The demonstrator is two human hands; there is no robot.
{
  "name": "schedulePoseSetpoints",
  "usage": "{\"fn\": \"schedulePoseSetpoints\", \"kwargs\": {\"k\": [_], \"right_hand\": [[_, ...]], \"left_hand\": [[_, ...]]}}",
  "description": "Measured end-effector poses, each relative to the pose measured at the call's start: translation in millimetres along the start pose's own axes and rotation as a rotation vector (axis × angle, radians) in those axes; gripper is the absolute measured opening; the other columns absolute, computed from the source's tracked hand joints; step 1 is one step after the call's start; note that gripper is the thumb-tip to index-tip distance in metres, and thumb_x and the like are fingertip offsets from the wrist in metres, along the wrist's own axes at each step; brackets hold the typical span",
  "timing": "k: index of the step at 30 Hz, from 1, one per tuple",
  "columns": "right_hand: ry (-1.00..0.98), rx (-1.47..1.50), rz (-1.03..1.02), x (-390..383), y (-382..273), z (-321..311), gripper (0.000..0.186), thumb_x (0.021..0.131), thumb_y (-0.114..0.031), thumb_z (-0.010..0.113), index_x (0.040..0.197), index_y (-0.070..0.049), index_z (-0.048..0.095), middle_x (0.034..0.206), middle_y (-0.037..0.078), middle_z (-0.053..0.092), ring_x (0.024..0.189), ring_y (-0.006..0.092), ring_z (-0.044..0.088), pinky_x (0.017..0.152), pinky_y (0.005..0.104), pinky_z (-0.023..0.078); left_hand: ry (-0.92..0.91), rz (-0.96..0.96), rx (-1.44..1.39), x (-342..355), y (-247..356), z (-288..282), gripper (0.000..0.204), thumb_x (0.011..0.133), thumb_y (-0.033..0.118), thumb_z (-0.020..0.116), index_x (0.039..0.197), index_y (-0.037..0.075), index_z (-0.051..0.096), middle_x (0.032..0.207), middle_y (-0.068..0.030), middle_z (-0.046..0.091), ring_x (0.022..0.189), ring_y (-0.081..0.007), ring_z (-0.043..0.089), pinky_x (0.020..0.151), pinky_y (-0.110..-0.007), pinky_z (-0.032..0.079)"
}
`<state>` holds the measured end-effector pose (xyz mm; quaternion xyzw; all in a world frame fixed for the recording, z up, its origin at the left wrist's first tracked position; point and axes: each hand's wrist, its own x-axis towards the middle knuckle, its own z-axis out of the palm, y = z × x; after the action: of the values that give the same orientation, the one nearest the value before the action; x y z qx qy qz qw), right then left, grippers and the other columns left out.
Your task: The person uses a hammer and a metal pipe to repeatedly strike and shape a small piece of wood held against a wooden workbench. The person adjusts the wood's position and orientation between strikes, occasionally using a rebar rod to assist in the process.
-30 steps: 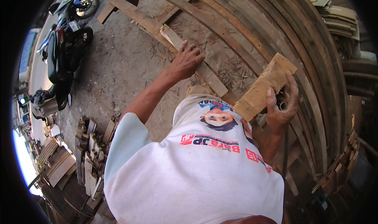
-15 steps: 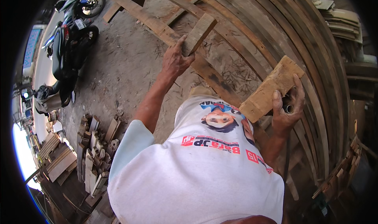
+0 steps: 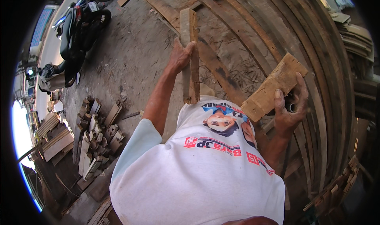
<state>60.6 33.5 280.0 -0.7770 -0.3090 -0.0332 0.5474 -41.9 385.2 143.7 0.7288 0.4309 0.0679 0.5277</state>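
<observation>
My left hand (image 3: 181, 53) is closed around a narrow piece of weathered wood (image 3: 189, 86), which stands lengthwise in the view above a long plank (image 3: 215, 68). My right hand (image 3: 289, 106) grips a wide tan wooden block (image 3: 273, 86) at its right end, thumb along the near side; beneath the block, among the fingers, a dark object with a round metal ring (image 3: 292, 107) shows, too hidden to name. The front of my printed white shirt (image 3: 198, 177) fills the lower middle, below both pieces.
Long planks (image 3: 318, 66) run in bands over the dusty ground (image 3: 134, 55) on the right. A motorcycle (image 3: 77, 31) stands upper left. Piled wood offcuts (image 3: 93, 138) lie lower left, and stacked pale boards (image 3: 356, 39) sit at the far right.
My left hand has lifted its piece off the plank and turned it from slanting to lengthwise. The right hand with the block has shifted slightly rightward in view. The view has shifted too.
</observation>
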Motion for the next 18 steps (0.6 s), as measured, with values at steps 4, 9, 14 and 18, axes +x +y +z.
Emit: {"fn": "schedulePoseSetpoints", "kwargs": {"k": [4, 9, 14, 18], "right_hand": [[-0.006, -0.002, -0.074, 3, 0, 0, 0.062, 0.092, -0.006, 0.073, 0.146, 0.002, 0.045, 0.147, 0.018, 0.052, 0.125, 0.0314, 0.061, 0.100, 0.0427, 0.058], [-0.017, 0.017, -0.083, 1, -2, -1, 0.062, 0.092, -0.006, 0.073, 0.147, 0.003, 0.045, 0.147, 0.019, 0.052, 0.124, 0.0316, 0.062, 0.100, 0.0436, 0.058], [-0.014, 0.013, -0.086, -3, -3, -4, 0.063, 0.092, -0.006, 0.073, 0.148, 0.003, 0.044, 0.145, 0.019, 0.053, 0.122, 0.0309, 0.063, 0.098, 0.0431, 0.058], [-0.012, 0.041, -0.030, -6, -6, -4, 0.063, 0.093, -0.008, 0.072, 0.148, 0.003, 0.044, 0.138, 0.021, 0.057, 0.117, 0.0300, 0.065, 0.096, 0.0420, 0.059]], "left_hand": [[-0.011, -0.093, -0.302, -6, -3, 10, 0.071, 0.096, 0.043, 0.064, 0.143, -0.006, 0.040, 0.124, -0.0241, 0.062, 0.105, -0.0326, 0.067, 0.096, -0.046, 0.052], [0.059, -0.047, -0.676, -2, -18, 34, 0.064, 0.098, 0.039, 0.065, 0.140, -0.003, 0.043, 0.123, -0.0205, 0.060, 0.106, -0.0294, 0.065, 0.093, -0.042, 0.053], [0.164, -0.024, -0.777, -1, -24, 47, 0.072, 0.096, 0.036, 0.071, 0.145, -0.002, 0.036, 0.131, -0.0200, 0.055, 0.117, -0.0294, 0.059, 0.096, -0.040, 0.053], [0.255, -0.055, -0.854, -6, -14, 52, 0.086, 0.090, 0.029, 0.080, 0.151, -0.002, 0.027, 0.136, -0.0201, 0.053, 0.120, -0.0291, 0.058, 0.099, -0.040, 0.052]]}}
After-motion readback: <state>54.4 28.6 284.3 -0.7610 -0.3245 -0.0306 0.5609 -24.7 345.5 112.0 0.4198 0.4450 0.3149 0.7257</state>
